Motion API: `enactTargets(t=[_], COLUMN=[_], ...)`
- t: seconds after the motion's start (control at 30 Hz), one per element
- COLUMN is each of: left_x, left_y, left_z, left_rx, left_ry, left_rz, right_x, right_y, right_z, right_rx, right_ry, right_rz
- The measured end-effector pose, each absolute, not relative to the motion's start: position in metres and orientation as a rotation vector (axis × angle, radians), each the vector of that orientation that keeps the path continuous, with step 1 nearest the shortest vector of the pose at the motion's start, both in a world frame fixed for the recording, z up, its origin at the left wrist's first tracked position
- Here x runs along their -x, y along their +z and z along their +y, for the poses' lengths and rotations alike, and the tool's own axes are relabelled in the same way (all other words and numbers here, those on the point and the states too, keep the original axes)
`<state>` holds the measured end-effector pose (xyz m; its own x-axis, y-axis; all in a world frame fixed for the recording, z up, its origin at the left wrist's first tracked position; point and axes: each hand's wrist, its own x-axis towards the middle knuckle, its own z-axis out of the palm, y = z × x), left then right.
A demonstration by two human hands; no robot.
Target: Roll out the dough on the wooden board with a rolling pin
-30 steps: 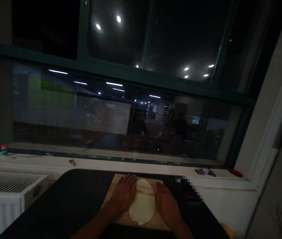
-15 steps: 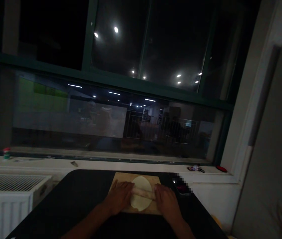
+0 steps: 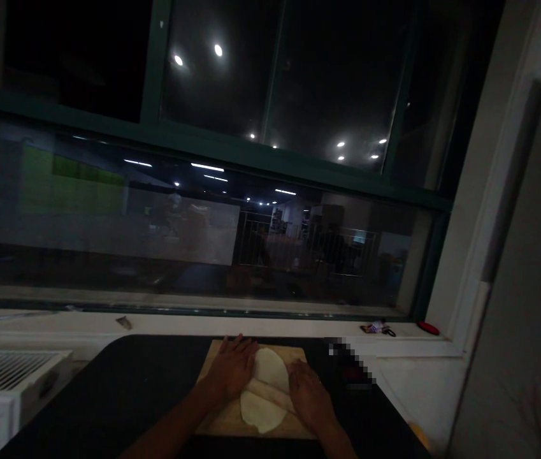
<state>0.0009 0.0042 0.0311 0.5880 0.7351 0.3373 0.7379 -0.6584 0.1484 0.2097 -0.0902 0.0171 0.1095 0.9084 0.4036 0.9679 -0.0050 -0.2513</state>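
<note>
A pale, thin wooden rolling pin (image 3: 274, 394) lies aslant across a flat round of dough (image 3: 261, 414), its right end lower in the picture. Under the dough is a light wooden board (image 3: 210, 421). My left hand (image 3: 236, 364) rests over the pin's left end, palm down, its fingers stretched forward and slightly apart past the dough's edge. At the other end, my right hand (image 3: 309, 390) has its fingers bent over the pin. Both hands cover the pin's ends.
The board is on a black table (image 3: 141, 376) before a dark window. A blurred-out item (image 3: 353, 366) lies right of the board. Behind, the white sill (image 3: 260, 324) carries small things, a red round object (image 3: 427, 328) among them. A radiator (image 3: 12, 373) stands at left.
The rolling pin now slants more, its right end nearer me. My left hand's fingers have straightened and reach further forward. The view has turned slightly, shifting the board left and down.
</note>
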Motion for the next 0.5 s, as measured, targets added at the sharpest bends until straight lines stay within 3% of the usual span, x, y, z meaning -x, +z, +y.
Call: enactTargets(t=[0.23,0.5], left_x=[0.021,0.046], left_y=[0.026,0.013], left_z=[-0.013,-0.027], left_rx=[2.847,2.937], left_ry=[-0.613,-0.708], left_rz=[-1.203,-1.109], right_x=[-0.183,-0.147], right_y=[0.012,0.023], right_z=[-0.127,-0.167], right_rx=[1.961,2.043], right_ry=[-0.396,-0.398], right_rz=[-1.752,-1.739])
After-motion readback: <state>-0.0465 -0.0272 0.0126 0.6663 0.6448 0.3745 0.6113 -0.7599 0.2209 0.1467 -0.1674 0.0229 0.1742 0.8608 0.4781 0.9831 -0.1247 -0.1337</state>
